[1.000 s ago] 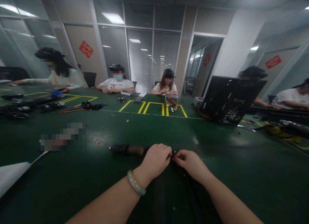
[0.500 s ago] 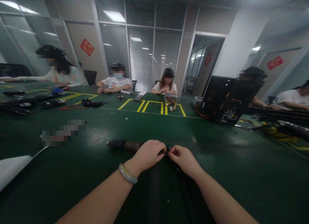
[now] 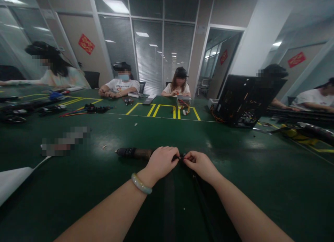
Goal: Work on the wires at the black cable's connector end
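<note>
On the green tabletop lies a dark tool (image 3: 133, 153) shaped like an electric screwdriver, with a ridged collar, a brownish body and a metal tip to the left. Its other end disappears behind my left hand (image 3: 162, 162), which wears a pale bangle (image 3: 141, 184). That hand's fingers are closed in a pinch at a small dark piece (image 3: 180, 158). Facing it, my right hand (image 3: 201, 165) pinches at the same spot, fingertips nearly meeting the left ones. The piece is too small and covered to name. A long dark rod-like thing (image 3: 202, 196) runs toward me below my right wrist.
A black computer case (image 3: 241, 103) stands at the back right. Cables (image 3: 91, 109) and dark parts lie at the far left, and a white sheet (image 3: 14, 181) at the near left. Yellow tape (image 3: 167, 105) marks the far side, where several people sit.
My view has tilted and shifted slightly. Both hands stay together, and the right fingertips have moved marginally away from the left ones. The tool remains on the table.
</note>
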The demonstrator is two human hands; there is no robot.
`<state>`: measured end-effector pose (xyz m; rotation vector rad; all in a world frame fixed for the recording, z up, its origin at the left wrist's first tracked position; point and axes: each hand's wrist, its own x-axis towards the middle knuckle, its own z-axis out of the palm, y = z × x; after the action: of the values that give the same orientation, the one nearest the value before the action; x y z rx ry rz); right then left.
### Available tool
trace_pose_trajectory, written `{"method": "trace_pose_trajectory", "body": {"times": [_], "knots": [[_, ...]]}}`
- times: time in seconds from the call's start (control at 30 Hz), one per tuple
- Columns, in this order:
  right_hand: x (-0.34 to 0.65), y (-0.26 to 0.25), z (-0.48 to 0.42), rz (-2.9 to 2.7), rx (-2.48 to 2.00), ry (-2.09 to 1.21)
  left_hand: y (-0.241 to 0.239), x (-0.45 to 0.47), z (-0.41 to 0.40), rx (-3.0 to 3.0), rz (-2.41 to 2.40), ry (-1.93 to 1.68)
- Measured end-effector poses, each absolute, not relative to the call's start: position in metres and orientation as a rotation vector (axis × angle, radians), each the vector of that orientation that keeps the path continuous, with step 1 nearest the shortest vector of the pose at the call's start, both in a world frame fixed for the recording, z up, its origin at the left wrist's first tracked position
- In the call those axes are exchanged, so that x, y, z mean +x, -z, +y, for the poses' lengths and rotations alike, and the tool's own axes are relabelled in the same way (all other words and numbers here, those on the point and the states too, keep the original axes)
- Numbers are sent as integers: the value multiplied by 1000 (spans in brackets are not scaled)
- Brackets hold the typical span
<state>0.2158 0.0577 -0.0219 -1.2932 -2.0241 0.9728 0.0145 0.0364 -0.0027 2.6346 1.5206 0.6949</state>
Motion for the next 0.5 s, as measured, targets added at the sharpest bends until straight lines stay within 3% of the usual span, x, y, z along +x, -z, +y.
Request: {"method": "trace_pose_trajectory", "body": {"times": [0.5], "knots": [[216, 16, 54, -2113, -1258, -932, 6, 9, 38, 2648, 1400, -716]]}}
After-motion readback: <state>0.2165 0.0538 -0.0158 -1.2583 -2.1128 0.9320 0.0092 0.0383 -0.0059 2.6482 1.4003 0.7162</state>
